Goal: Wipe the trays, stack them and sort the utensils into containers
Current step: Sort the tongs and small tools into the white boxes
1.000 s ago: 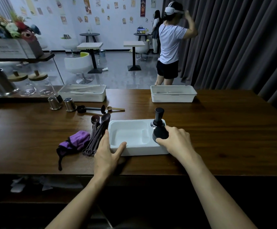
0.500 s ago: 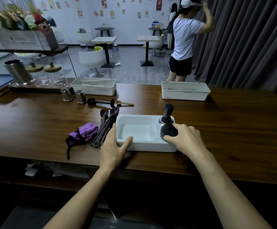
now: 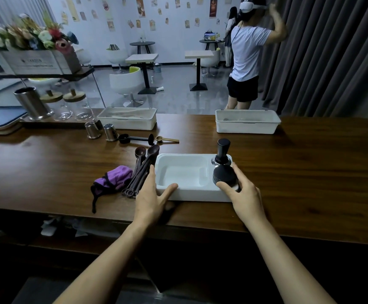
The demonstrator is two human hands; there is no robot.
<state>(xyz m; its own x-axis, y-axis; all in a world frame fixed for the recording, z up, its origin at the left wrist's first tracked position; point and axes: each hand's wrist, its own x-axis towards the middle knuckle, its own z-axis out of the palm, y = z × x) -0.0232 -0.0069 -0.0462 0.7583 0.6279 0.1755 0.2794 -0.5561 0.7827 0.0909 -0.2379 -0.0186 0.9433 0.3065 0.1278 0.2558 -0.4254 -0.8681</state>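
In white tray [image 3: 191, 195] | right hand [image 3: 247, 195] half-hides black puck [image 3: 223, 176]; tamper [image 3: 223, 151] upright behind

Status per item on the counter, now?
near tray: flat on counter, left compartment empty.
tamper: upright in tray's right compartment.
black round tool: in tray, gripped by right hand.
left hand: braced on tray's near-left corner.
purple cloth: bunched on counter.
dark spoons: lying bundled left of tray.
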